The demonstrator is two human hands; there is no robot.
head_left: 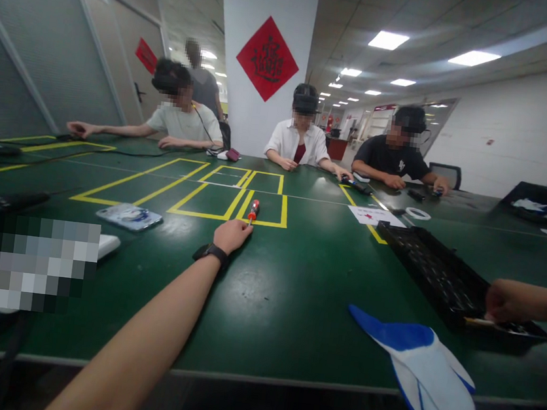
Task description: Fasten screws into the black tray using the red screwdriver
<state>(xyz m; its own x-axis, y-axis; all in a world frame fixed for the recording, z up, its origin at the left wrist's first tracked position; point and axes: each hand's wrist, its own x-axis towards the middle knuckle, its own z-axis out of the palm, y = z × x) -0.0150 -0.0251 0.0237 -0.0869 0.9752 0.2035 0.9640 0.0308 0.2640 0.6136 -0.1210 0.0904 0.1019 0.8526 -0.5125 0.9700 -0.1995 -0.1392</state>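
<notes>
Red-handled screwdriver, mid-frame: the left hand's fingers seem to pinch its shaft. The right hand, far right, dips into a black tray; its grasp is unclear. Positioning the screwdriver seems underway, calling for careful alignment within yellow tape. Green surface stretches open between hands; a glove overhangs the near edge.

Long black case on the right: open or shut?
Open. Nothing covers the top of the case, and its dark interior shows between raised walls.
</notes>
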